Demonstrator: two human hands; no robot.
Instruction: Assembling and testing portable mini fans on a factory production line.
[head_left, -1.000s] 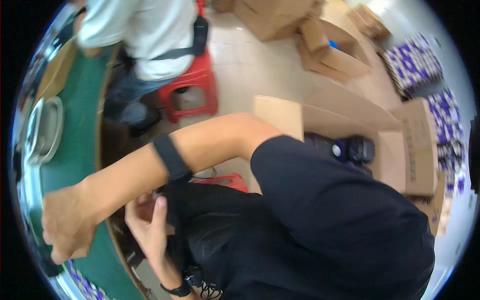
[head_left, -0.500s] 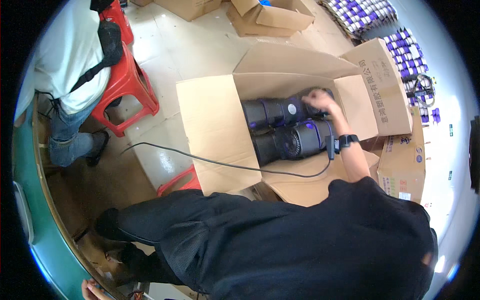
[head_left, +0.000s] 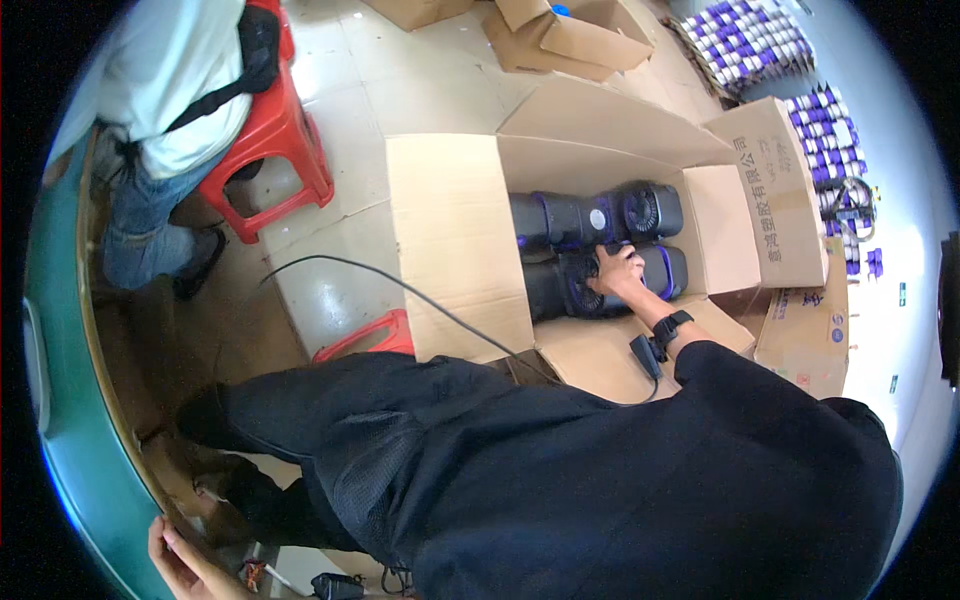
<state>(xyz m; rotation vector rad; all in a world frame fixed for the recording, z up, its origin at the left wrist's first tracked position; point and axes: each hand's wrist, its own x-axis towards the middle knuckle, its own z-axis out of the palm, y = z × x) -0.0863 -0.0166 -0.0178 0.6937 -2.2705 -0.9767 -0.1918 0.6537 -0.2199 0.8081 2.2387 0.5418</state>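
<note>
My right hand reaches into an open cardboard box. Its thumb and fingers curl down onto a black device with purple trim and round grilles in the near row. Beyond it lies a second row of the same black-and-purple devices. The parts under my palm are hidden. A black strap circles my right wrist, and a small black block on a cable hangs beside it. At the lower left, my left hand lies at the table's edge with its fingers extended, holding nothing visible.
A teal table curves along the left. A person in a white top is by a red stool. A black cable crosses the box flap. More cardboard boxes and stacked purple-and-white items stand at the right.
My right hand has moved from the far row to the near row of devices, uncovering a round grille. The black block now hangs lower by my wrist. My left hand shows more fully.
</note>
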